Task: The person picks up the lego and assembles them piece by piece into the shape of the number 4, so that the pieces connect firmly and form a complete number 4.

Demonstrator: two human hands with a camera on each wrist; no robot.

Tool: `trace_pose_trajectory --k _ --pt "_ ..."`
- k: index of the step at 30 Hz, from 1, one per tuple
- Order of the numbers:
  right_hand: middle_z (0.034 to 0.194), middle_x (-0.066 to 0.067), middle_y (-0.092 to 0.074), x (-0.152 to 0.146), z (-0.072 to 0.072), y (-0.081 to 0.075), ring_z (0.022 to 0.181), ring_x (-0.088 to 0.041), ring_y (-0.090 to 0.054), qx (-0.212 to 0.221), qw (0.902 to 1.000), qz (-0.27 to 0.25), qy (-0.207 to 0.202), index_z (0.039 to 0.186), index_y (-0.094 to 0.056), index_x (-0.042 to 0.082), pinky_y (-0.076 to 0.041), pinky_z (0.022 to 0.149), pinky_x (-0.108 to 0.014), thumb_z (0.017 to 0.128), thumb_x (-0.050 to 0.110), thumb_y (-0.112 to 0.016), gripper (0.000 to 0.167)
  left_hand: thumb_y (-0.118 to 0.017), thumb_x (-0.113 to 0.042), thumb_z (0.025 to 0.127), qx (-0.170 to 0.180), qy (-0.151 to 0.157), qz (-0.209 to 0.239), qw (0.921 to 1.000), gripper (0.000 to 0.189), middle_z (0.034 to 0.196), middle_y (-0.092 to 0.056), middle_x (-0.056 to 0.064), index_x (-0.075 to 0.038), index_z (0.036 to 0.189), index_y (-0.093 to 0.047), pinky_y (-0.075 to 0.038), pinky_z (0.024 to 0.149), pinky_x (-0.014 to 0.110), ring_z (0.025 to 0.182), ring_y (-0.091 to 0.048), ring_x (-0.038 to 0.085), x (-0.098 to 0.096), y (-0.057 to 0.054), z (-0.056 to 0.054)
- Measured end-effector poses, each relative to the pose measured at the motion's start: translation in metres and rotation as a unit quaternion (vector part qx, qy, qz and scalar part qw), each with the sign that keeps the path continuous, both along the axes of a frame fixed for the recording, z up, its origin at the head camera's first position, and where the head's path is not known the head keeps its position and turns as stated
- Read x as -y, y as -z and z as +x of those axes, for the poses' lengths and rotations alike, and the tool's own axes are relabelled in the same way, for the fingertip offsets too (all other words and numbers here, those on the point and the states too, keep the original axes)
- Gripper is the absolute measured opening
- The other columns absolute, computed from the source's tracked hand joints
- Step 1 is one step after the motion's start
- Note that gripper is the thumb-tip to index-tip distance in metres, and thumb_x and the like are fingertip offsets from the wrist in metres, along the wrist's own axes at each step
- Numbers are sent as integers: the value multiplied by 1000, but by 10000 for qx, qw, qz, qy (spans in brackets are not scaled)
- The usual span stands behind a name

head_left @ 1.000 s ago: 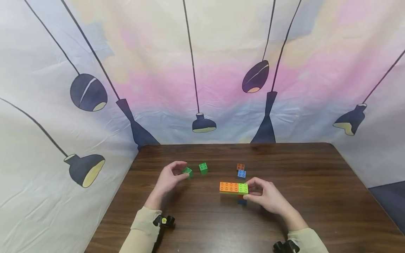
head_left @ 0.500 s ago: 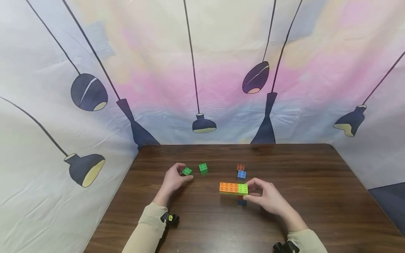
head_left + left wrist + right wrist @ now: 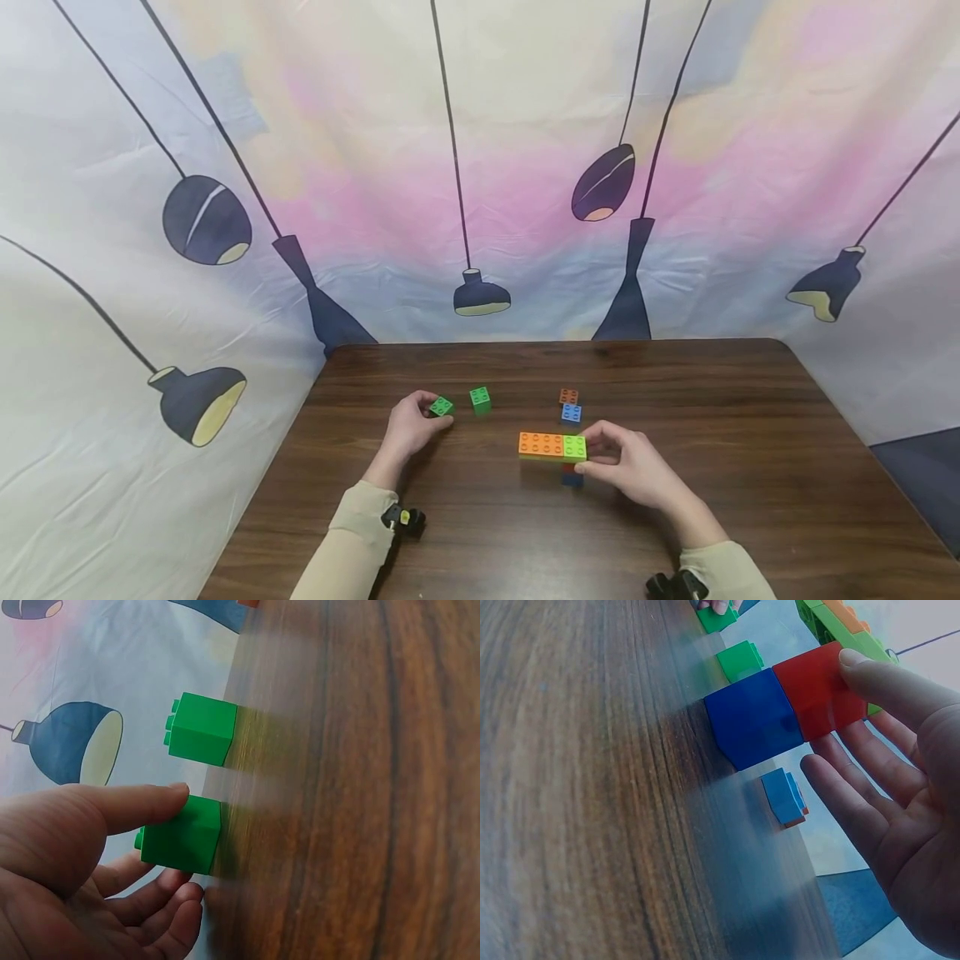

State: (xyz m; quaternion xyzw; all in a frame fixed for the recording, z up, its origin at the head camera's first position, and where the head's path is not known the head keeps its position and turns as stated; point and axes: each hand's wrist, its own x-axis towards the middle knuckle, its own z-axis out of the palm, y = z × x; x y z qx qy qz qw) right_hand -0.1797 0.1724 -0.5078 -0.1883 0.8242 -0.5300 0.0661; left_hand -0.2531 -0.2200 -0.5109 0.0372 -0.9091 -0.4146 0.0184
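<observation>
My left hand (image 3: pixel 409 427) pinches a green toy brick (image 3: pixel 180 844) between thumb and fingers, on the left of the table. A second green brick (image 3: pixel 480 400) stands just to its right, apart from it. With thumb and fingers, my right hand (image 3: pixel 633 467) grips a built stack of bricks. At the bottom of this stack is a blue brick (image 3: pixel 754 720), with a red brick (image 3: pixel 817 690) on it. A long light-green brick (image 3: pixel 832 630) lies across the top and sticks out to the left. It carries an orange brick (image 3: pixel 541 444) and a small lime brick (image 3: pixel 575 448).
Behind the stack, a light-blue brick (image 3: pixel 572 412) stands by an orange-brown brick (image 3: pixel 568 396), overlapping it in the head view. All rest on a dark wooden table (image 3: pixel 450 533). A cloth with printed lamps (image 3: pixel 480 296) hangs behind the table's far edge.
My left hand has moved slightly right and its hold on the green brick has shifted, with that brick turned a little. The right hand and the stack stay in place.
</observation>
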Motion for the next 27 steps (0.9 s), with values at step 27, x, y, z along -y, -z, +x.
trace_pose_trajectory --k 27 --pt "115 -4 -74 0 0 1 109 -23 -73 56 9998 -158 -56 117 -69 14 -60 89 -30 93 20 -87 31 -84 -16 93 -180 28 -40 9998 35 99 -66 9 -1 122 -71 -50 80 42 90 -59 25 -3 2 1"
